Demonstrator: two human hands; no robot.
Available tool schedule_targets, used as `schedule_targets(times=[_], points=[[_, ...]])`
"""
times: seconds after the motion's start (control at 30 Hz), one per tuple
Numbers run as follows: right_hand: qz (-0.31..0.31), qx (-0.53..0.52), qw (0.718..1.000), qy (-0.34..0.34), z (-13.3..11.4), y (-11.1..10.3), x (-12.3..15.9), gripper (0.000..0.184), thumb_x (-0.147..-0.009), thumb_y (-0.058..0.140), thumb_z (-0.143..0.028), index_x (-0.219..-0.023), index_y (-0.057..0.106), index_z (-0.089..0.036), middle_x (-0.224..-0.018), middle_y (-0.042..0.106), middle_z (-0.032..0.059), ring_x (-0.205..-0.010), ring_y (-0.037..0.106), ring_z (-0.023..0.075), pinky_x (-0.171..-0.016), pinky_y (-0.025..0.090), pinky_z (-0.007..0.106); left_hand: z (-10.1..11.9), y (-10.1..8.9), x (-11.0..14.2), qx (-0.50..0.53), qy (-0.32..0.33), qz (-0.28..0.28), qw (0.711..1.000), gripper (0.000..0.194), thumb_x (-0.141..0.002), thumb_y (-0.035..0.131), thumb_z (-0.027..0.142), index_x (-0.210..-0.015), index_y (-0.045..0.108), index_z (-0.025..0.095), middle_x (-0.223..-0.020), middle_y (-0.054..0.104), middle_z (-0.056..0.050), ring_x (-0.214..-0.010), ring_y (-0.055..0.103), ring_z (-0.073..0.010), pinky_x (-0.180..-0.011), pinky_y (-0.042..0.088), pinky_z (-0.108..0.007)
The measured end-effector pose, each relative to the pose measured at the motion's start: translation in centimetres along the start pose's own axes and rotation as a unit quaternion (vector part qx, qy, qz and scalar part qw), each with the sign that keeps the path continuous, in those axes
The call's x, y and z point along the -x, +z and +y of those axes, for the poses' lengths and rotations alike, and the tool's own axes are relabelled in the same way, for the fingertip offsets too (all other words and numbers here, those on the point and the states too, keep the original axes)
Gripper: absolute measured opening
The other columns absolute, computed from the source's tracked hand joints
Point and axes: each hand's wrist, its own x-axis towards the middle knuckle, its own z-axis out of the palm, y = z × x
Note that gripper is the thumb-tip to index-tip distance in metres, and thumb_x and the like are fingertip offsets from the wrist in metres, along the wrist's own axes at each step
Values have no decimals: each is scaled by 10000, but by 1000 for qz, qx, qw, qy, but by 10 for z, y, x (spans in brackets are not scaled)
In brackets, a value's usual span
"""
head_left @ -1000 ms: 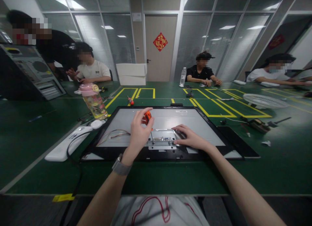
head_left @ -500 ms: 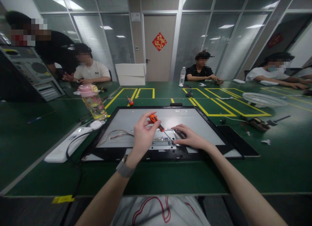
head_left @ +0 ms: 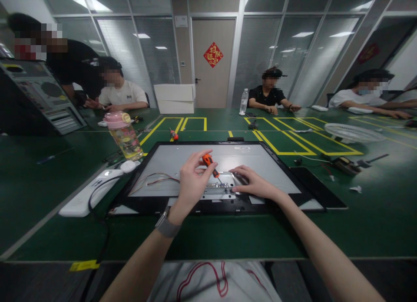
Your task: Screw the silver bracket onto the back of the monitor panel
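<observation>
My left hand (head_left: 194, 174) is closed around the handle of an orange and black screwdriver (head_left: 208, 161). The screwdriver slants down to the right, its tip near a row of connectors on a metal bracket (head_left: 223, 197). That bracket sits on the back of a flat display panel (head_left: 195, 156) with a black frame, lying flat before me. My right hand (head_left: 250, 180) grips the bracket's right side, thumb near the connectors and fingers at its far edge. Thin coloured wires (head_left: 154, 179) lie on the panel left of my left hand. The exact point under the screwdriver tip is too small to make out.
Left of the panel are a white power strip (head_left: 89, 193) with a black cable and a pink-lidded bottle (head_left: 122, 135). A black slab (head_left: 319, 189) and a tool with a dark blade (head_left: 345, 164) lie right. Several people sit or stand around the green table (head_left: 228, 237).
The screwdriver stands slightly steeper, and its tip has shifted a little to the left. My right hand has hardly moved. A person across the table has moved their hands apart.
</observation>
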Motion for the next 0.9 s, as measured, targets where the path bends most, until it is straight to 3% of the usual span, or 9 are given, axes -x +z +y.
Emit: schedule_targets(times=[0.27, 0.4, 0.53, 0.7, 0.83, 0.9], points=[[0, 6, 1000, -4, 2, 1, 0, 611, -778, 699, -564, -1286, 568, -252, -1222, 523, 87, -1150, 501, 288, -1015, 409, 431, 3, 0, 1, 6, 30, -50, 998, 308, -844, 647, 235, -1152, 642, 240, -1043, 636, -50, -879, 663, -147, -646, 600, -203], [3, 8, 1000, -9, 4, 1, -1, 599, -777, 708, -546, -1280, 567, -253, -1210, 530, 85, -1141, 506, 287, -1007, 413, 427, 6, 1, 2, 64, 60, -110, 990, 259, -877, 606, 210, -1132, 637, 230, -1107, 619, -67, -961, 645, -158, -865, 551, -291], [2, 10, 1000, -9, 4, 1, -1, 599, -778, 709, -545, -1279, 566, -250, -1213, 530, 88, -1153, 501, 290, -1012, 409, 431, 8, 1, 2, 61, 76, -68, 993, 123, -877, 617, 244, -969, 695, 217, -973, 585, -49, -898, 600, -153, -854, 505, -301], [1, 5, 1000, 2, 3, 1, -1, 606, -768, 715, -548, -1279, 569, -256, -1231, 520, 87, -1164, 497, 291, -1024, 402, 434, 11, -3, 0, 89, 27, -84, 992, 268, -969, 426, 244, -1108, 652, 209, -973, 666, -64, -948, 622, -179, -870, 494, -334], [1, 4, 1000, 2, 1, 1, -1, 613, -765, 715, -553, -1279, 571, -251, -1215, 526, 91, -1142, 505, 292, -1000, 419, 434, 9, -2, 0, 50, 60, -63, 995, 206, -923, 547, 310, -1040, 695, 227, -1048, 616, -61, -998, 593, -176, -910, 466, -322], [0, 3, 1000, 2, 1, 1, -1, 612, -767, 713, -550, -1279, 569, -247, -1212, 527, 93, -1136, 506, 289, -996, 422, 432, 8, 0, 0, 24, 74, -39, 996, 173, -895, 599, 313, -998, 713, 234, -986, 579, -41, -937, 582, -155, -870, 468, -295]])
